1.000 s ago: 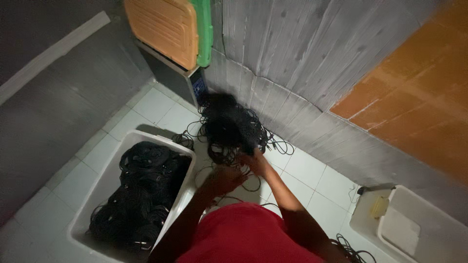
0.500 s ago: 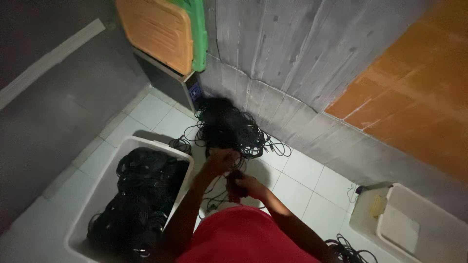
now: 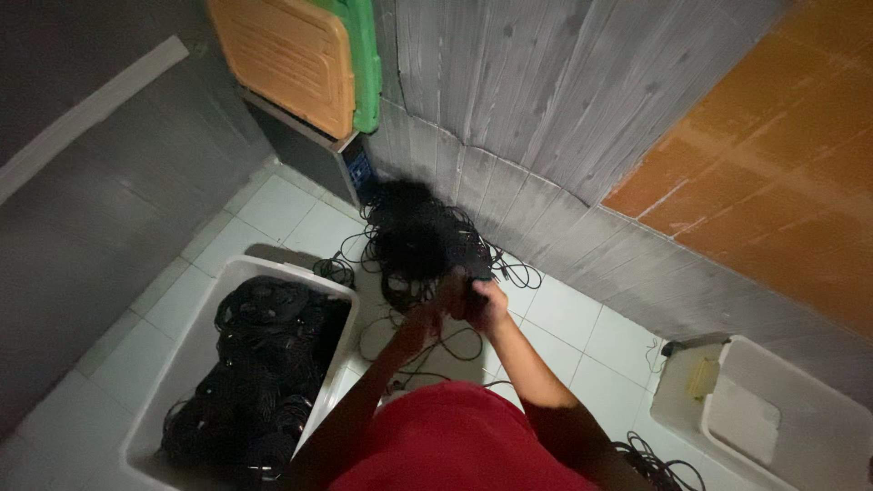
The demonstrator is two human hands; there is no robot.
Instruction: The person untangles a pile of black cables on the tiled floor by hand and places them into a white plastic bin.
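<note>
A big tangled heap of black cables [image 3: 414, 232] lies on the white tiled floor against the grey wall. My left hand [image 3: 421, 318] reaches into the heap's near edge, fingers closed among loose cable strands. My right hand [image 3: 486, 300] is beside it, closed around a dark cable end or plug at the heap's right side. Both hands meet close together over the strands. Left of my arms stands a white tub [image 3: 195, 355] filled with coiled black cables [image 3: 259, 364]. My red shirt fills the bottom of the view.
A dark box [image 3: 314, 164] stands in the corner with orange [image 3: 286, 59] and green boards leaning above it. A second white tub [image 3: 773, 409] with a yellow item sits at the right. More loose cable [image 3: 659, 459] lies at the bottom right.
Both hands have shifted slightly up and right along the heap's edge, and the view has swung a little. The right hand now grips a cable end nearer the wall.
</note>
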